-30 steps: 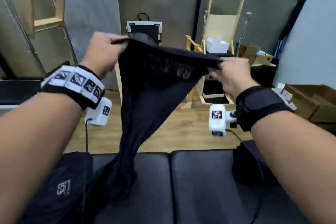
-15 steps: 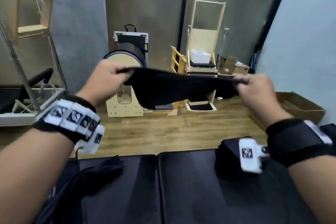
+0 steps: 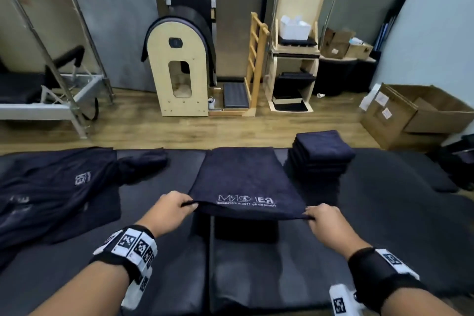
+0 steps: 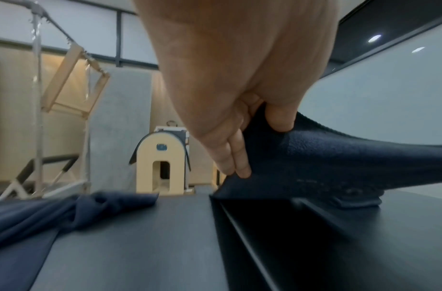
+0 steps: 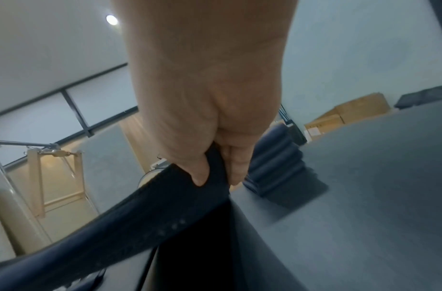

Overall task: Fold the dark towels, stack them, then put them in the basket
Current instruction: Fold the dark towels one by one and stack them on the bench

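Two hands hold one dark towel (image 3: 246, 179) by its near corners. The left hand (image 3: 170, 209) pinches the near-left corner between thumb and fingers, and the right hand (image 3: 324, 218) pinches the near-right corner the same way. The left wrist view shows the thumb on top and fingers (image 4: 239, 157) beneath the cloth. The towel's far part lies flat on the padded surface (image 3: 256, 277), while its near edge is lifted off it, with white lettering just behind that edge.

Judging by how it sags between the two grips, the towel is soft, limp and light, with a nubby pile that should not slip from a pinch. It has no stiffness of its own, so it is best taken at the corners and kept taut between them. A single grip in the middle would probably let it bunch up.

Just to the right of the held towel, at its far corner, stands a stack of folded towels (image 3: 322, 155), several layers deep with edges roughly aligned. Well to the left of the held towel lie unfolded dark towels (image 3: 56, 187), loosely spread and rumpled, so more folding seems to remain.

No basket can be picked out with certainty. Beyond the stack, to the right of the held towel, an open cardboard box (image 3: 420, 113) sits on the floor, and what it contains cannot be made out.
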